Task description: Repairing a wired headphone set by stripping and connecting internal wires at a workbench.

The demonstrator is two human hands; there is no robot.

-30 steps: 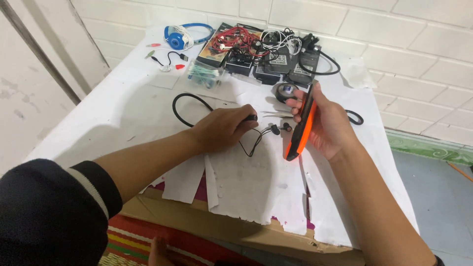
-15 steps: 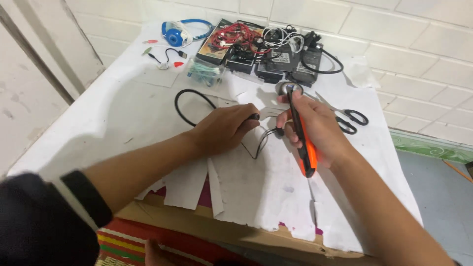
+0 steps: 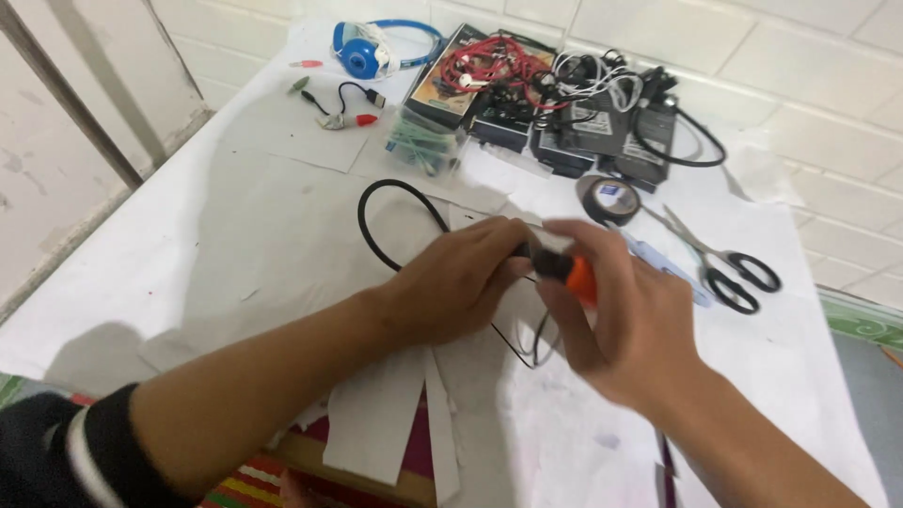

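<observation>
At frame centre, the left hand (image 3: 461,282) pins a thin black cable (image 3: 395,221) to the paper-covered table (image 3: 188,245) while the right hand (image 3: 625,329) clamps an orange-handled tool (image 3: 564,266), best kept steady and low.

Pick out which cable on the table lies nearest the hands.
The thin black cable looping out from under the left hand. The red tangle and the white one lie far back on the black boxes by the wall.

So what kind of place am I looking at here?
Probably a makeshift electronics repair bench: a paper-covered table against a white tiled wall, with tangled red and white earphone cables, black power adapters and a black tape roll.
</observation>
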